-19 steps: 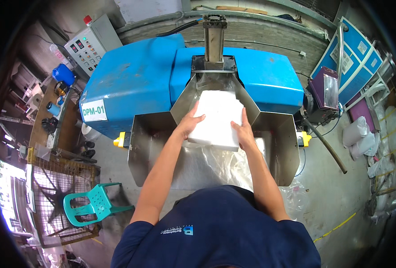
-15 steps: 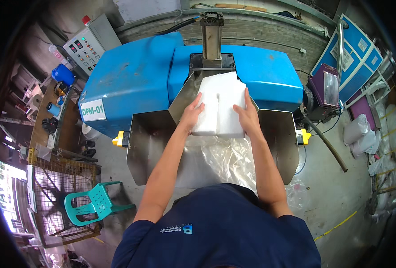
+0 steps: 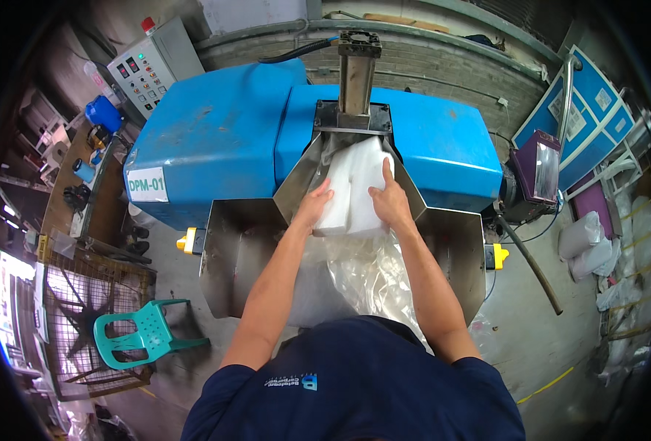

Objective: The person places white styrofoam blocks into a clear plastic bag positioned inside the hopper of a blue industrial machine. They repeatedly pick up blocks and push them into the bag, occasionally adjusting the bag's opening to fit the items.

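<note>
Between my two hands is a white foam block (image 3: pixel 366 187) with a slit down its middle; it appears bent along that slit. My left hand (image 3: pixel 314 204) grips its left side, thumb on top. On the opposite side my right hand (image 3: pixel 390 198) presses with the thumb on the upper face and the fingers along the edge. The block's far end tilts into the metal chute (image 3: pixel 296 184) of a blue machine (image 3: pixel 219 125), below an upright cylinder (image 3: pixel 356 81). Crumpled clear plastic sheeting (image 3: pixel 366 275) lies beneath my forearms.
Metal side walls (image 3: pixel 450 257) flank the hopper, with yellow switches (image 3: pixel 186 241) outside. A control cabinet (image 3: pixel 145 70) stands back left. To the left are a green plastic chair (image 3: pixel 143 334) and a wire cage (image 3: pixel 90 309). A metal bar (image 3: pixel 535 268) slants down on the right.
My hands have moved the foam block a little farther into the chute and closer together. The block was flatter and wider before; now its halves fold toward each other.
</note>
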A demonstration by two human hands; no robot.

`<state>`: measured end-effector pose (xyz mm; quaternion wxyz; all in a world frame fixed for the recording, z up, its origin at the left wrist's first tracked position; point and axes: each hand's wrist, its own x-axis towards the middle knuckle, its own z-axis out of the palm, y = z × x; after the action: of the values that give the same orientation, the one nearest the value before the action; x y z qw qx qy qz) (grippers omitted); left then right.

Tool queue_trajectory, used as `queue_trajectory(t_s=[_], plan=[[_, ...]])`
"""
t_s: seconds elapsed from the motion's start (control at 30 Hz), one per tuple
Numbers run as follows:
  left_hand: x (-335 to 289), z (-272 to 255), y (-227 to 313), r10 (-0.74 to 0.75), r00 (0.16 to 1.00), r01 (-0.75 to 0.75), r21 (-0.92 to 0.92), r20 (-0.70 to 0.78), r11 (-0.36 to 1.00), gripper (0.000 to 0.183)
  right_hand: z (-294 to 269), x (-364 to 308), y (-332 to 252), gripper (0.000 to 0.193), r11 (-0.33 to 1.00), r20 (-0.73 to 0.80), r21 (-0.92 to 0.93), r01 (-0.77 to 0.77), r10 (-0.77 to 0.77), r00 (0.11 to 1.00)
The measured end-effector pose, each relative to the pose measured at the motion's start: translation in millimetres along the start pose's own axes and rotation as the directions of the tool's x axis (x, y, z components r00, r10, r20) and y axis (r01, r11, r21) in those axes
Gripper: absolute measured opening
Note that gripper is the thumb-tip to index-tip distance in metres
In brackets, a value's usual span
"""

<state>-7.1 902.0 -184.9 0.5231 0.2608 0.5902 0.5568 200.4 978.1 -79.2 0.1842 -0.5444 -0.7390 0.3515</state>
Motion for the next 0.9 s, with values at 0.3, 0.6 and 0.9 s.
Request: queue_trajectory(t_s=[0.3, 0.6, 0.9], plan=[[20.0, -4.2, -13.8, -0.024, 0.999, 0.031, 0.165, -0.041, 0.986, 0.062, 5.8, 28.9, 13.5, 0.095, 0.995, 0.115, -0.05, -0.083, 0.088, 0.989], [23.8, -23.1, -7.1, -0.063, 0.998, 0.057, 0.279, 0.015, 0.959, 0.064, 14.1, 25.1, 11.5, 0.097, 0.994, 0.151, -0.079, -0.081, 0.092, 0.984], [5.8, -18.1, 4.0, -0.001, 1.0, -0.006, 0.462, 0.015, 0.887, 0.063, 21.3, 6.0, 29.7, 0.099, 0.99, 0.141, 0.03, -0.135, 0.129, 0.982]])
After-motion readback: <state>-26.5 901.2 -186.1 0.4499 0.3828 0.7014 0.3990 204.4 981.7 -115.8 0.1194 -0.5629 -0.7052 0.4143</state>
